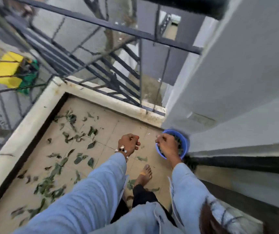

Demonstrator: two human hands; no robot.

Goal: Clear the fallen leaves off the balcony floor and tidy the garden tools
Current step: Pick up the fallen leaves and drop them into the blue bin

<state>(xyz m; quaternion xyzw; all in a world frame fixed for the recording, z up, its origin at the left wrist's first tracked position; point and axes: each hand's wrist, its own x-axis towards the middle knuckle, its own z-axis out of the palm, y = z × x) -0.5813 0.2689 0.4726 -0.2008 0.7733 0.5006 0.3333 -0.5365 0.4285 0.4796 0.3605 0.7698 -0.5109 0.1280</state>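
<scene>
A: Item one, leaves (78, 159)?
B: Scattered over the tiled balcony floor (111, 132), mostly left of the bare foot (145, 173). More are seen inside the blue bowl (185, 146) by the wall.

A: Hands?
B: Left hand (130, 144): fingers curled, nothing seen held. Right hand (166, 144): fingers curled above the bowl; whether anything is held cannot be told.

The bowl (185, 146) sits on the floor (128, 125) against the wall (236, 98). Left of the bowl, leaves (78, 137) lie scattered; more leaves fill it. Beyond it runs the railing (105, 24).
</scene>
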